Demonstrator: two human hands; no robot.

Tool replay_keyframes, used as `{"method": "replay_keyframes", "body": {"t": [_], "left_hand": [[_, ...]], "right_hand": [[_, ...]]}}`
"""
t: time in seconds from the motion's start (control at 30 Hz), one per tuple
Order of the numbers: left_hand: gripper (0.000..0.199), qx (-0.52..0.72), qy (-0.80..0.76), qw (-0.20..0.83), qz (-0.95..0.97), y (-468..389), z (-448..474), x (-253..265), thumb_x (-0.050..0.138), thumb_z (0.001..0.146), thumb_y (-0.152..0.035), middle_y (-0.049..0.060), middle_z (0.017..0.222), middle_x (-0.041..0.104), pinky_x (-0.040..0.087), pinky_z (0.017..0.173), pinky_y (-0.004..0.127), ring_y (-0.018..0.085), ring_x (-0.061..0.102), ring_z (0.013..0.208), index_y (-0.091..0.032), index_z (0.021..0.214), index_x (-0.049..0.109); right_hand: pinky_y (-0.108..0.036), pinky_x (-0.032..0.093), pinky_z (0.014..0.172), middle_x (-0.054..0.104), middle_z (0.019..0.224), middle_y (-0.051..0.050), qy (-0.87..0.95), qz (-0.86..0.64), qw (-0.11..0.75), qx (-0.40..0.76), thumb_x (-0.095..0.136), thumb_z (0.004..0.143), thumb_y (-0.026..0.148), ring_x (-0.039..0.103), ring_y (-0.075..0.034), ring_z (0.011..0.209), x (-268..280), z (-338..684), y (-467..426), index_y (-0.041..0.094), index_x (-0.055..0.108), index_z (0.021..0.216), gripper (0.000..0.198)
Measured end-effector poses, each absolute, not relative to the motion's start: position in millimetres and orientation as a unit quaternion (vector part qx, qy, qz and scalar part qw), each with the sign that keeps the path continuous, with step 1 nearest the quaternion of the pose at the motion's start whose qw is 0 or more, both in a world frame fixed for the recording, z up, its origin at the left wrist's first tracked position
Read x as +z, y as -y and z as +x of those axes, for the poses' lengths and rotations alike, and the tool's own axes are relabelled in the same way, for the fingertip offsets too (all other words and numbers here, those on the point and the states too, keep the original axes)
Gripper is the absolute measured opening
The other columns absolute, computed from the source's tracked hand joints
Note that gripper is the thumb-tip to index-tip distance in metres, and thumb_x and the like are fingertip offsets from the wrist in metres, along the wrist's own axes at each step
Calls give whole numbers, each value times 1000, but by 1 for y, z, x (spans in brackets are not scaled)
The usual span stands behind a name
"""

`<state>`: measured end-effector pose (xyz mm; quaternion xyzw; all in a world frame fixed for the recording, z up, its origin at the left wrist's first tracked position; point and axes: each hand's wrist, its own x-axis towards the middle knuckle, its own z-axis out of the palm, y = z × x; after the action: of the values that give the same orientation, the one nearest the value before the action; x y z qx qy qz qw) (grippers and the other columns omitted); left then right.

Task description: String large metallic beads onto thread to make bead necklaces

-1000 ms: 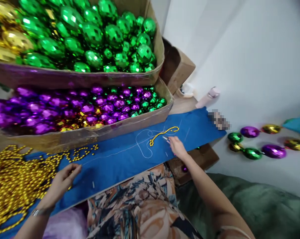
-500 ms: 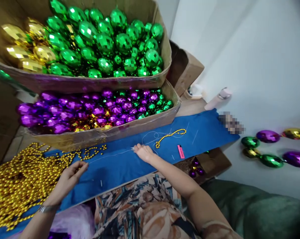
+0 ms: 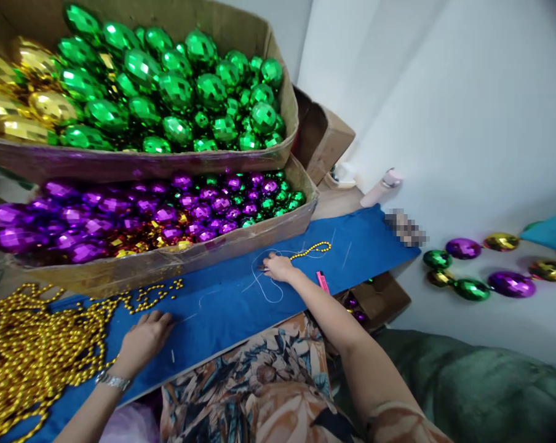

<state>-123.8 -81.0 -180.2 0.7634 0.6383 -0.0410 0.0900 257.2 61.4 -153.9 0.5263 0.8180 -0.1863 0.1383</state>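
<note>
My right hand (image 3: 278,269) is closed around small thread snips (image 3: 261,268), mostly hidden in the fingers; their metal tips point left. A white thread (image 3: 271,301) loops on the blue cloth around this hand. Just beyond it lies a short gold bead strand (image 3: 318,247). My left hand (image 3: 149,335) rests low over the cloth at left, fingers curled together. From its fingertips sticks a short thread end (image 3: 186,318). Beside that hand spreads a big heap of gold bead strands (image 3: 42,357).
Behind the blue cloth (image 3: 222,332) stand a carton (image 3: 121,274) of purple and green beads and a higher carton (image 3: 167,161) of green and gold ones. A pink lighter (image 3: 323,282), a pale bottle (image 3: 380,189) and a hanging bead garland (image 3: 472,289) are at right.
The thread stretched between my hands is now parted. My right hand has moved right, toward the short gold strand; the left hand has turned palm down. The view has shifted right.
</note>
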Motion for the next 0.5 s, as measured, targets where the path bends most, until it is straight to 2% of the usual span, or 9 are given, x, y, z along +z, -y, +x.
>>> {"method": "replay_keyframes", "body": {"t": [0.07, 0.13, 0.27, 0.3, 0.37, 0.43, 0.5], "left_hand": [[32, 11, -633, 86, 769, 76, -117, -177, 39, 87, -42, 11, 96, 65, 48, 82, 38, 27, 60, 93, -22, 88, 65], [36, 102, -628, 132, 760, 66, -103, -167, 44, 85, -50, 11, 102, 65, 46, 90, 40, 28, 60, 97, -21, 92, 65], [49, 271, -598, 394, 643, 40, -37, -128, 41, 87, -58, 9, 117, 64, 45, 96, 39, 26, 58, 108, -20, 108, 62], [53, 312, -556, 462, 616, 34, -15, -116, 36, 89, -59, 10, 123, 62, 46, 97, 39, 26, 57, 112, -18, 111, 62], [62, 346, -466, 551, 600, 24, 31, -94, 24, 91, -62, 11, 129, 59, 44, 99, 41, 27, 54, 119, -17, 110, 63], [74, 316, -387, 592, 632, 16, 72, -81, 11, 91, -65, 11, 122, 63, 47, 96, 40, 26, 57, 114, -17, 106, 66], [80, 261, -360, 592, 672, 11, 104, -77, 5, 89, -67, 12, 98, 71, 52, 83, 37, 24, 65, 93, -17, 97, 68]], "right_hand": [[-35, 50, 78, 56, 118, -16, -819, 521, 132, -201, 55, 90, 33, 64, -25, 99, -150, 253, -59, 17, 58, 105, 22], [-35, 49, 78, 58, 116, -16, -825, 510, 110, -217, 47, 94, 30, 64, -25, 99, -139, 247, -48, 15, 56, 106, 21], [-28, 48, 79, 64, 108, -8, -856, 441, 32, -267, 43, 97, 38, 63, -19, 99, -94, 223, -2, 20, 48, 112, 23], [-25, 47, 79, 65, 105, -4, -867, 402, -3, -294, 47, 96, 40, 63, -16, 98, -79, 217, 12, 22, 47, 110, 23], [-24, 48, 74, 65, 94, -3, -850, 293, -126, -419, 49, 95, 33, 64, -14, 85, -49, 210, 34, 20, 45, 103, 16], [-22, 48, 64, 63, 84, -1, -778, 235, -215, -542, 45, 97, 30, 63, -10, 68, -21, 218, 46, 19, 42, 98, 10], [-20, 48, 57, 60, 78, 1, -701, 258, -284, -601, 43, 97, 35, 59, -8, 60, -1, 244, 45, 20, 39, 94, 16]]}}
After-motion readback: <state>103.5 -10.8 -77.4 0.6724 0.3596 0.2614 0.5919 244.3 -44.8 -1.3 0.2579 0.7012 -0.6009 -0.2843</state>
